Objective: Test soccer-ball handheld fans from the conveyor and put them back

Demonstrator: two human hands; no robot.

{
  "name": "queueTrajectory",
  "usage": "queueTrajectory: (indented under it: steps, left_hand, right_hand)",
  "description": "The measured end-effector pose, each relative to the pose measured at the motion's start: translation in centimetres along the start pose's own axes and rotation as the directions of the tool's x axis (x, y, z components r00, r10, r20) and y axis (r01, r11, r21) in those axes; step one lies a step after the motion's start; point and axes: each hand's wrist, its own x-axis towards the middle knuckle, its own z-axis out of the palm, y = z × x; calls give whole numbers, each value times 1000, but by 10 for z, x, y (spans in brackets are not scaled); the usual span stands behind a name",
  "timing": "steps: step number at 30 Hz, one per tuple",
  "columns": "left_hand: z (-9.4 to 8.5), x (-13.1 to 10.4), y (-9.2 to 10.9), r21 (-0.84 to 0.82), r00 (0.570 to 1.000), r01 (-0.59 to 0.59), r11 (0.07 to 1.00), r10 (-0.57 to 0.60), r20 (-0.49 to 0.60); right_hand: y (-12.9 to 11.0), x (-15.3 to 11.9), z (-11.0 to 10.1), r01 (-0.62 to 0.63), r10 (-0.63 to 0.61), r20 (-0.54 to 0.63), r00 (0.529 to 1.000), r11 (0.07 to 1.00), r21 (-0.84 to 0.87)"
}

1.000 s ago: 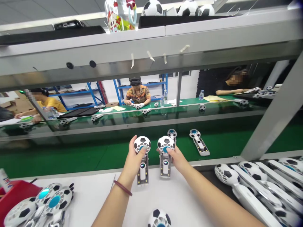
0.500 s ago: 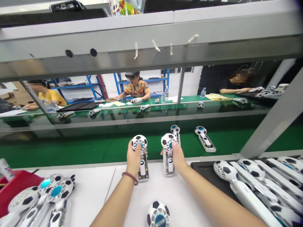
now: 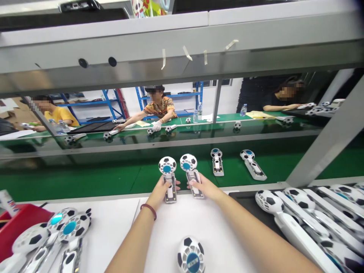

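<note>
The left hand (image 3: 161, 190) is closed around the handle of the left fan (image 3: 168, 178), and the right hand (image 3: 202, 186) pinches the handle of the right fan (image 3: 190, 172). Both fans are held side by side over the far edge of the white tabletop (image 3: 199, 227), their round heads out above the green belt (image 3: 113, 180). Each head is a hard plastic grille patterned like a football in black and white, with a blue centre disc; the handles are flat white bars. The left wrist wears a dark red band (image 3: 148, 210).

Two more fans (image 3: 217, 162) lie flat on the belt just beyond. A black tray (image 3: 244, 199) on the right holds a row of fans (image 3: 298, 216) lying close together. At the left, a red bin (image 3: 21, 220) sits behind a loose pile of fans (image 3: 54, 239), and one fan head (image 3: 191, 256) lies near the bottom edge.

The tabletop is smooth and matt. A grey metal shelf (image 3: 182, 41) with bits of tape crosses overhead. Past it, people sit at another green line before blue racks (image 3: 113, 102).
</note>
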Motion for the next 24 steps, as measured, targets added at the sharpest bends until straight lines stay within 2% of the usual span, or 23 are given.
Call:
queueTrajectory:
  steps: [4, 10, 24]
  left_hand:
    - [-3, 0, -8, -102, 999, 40, 994, -38, 17]
    - [-5, -6, 1, -177, 980, 115, 978, -82, 184]
    - [-7, -7, 4, -168, 968, 136, 976, -94, 235]
  right_hand:
    - [2, 0, 2, -38, 46, -61, 997, 990, 133]
    - [-11, -9, 5, -60, 63, -3, 998, 963, 263]
    - [-8, -8, 10, -93, 95, 7, 995, 951, 295]
